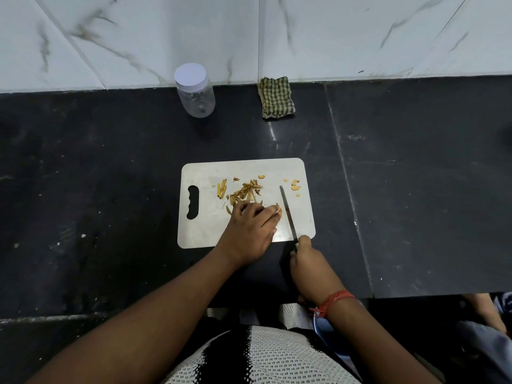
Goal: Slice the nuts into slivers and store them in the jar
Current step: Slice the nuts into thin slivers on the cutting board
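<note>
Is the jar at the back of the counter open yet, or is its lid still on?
Still shut. The jar stands upright by the wall with its white lid seated on top, and its clear body looks nearly empty.

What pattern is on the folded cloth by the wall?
Green-and-cream check on the folded cloth, clearest in the head view.

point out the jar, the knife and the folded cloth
jar (197, 99): head view, on its clear wall
knife (287, 210): head view, on the middle of its blade
folded cloth (276, 97): head view, on its checked top
</note>
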Available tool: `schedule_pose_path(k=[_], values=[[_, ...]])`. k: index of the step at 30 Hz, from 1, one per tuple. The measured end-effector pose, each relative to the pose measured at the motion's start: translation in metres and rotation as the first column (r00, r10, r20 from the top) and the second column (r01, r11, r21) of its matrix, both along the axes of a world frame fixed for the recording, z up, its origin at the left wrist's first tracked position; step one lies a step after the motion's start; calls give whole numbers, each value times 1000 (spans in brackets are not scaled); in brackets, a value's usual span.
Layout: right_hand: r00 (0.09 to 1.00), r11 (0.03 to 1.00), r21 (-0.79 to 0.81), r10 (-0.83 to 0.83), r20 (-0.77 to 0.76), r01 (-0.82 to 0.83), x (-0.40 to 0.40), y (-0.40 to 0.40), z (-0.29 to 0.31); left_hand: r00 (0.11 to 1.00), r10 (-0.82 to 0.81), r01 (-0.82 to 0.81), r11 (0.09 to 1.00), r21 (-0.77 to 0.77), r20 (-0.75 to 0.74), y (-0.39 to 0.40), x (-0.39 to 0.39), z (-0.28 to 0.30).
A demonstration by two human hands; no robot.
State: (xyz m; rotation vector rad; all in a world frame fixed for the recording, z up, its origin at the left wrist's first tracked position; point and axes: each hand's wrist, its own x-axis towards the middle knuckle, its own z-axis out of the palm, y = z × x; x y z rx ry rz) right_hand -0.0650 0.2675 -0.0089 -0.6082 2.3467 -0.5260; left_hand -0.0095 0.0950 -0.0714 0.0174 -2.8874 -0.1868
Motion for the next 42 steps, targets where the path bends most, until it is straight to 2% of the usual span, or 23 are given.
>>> schedule_pose_path(k=[23,42], values=[[999,1000,26,1,49,-2,13,13,0,1000,-4,4,1000,24,-15,-1,1,-1],[999,989,145,10,53,-17,17,11,-1,1000,2,-1,999,45,-24,0,0,-3]])
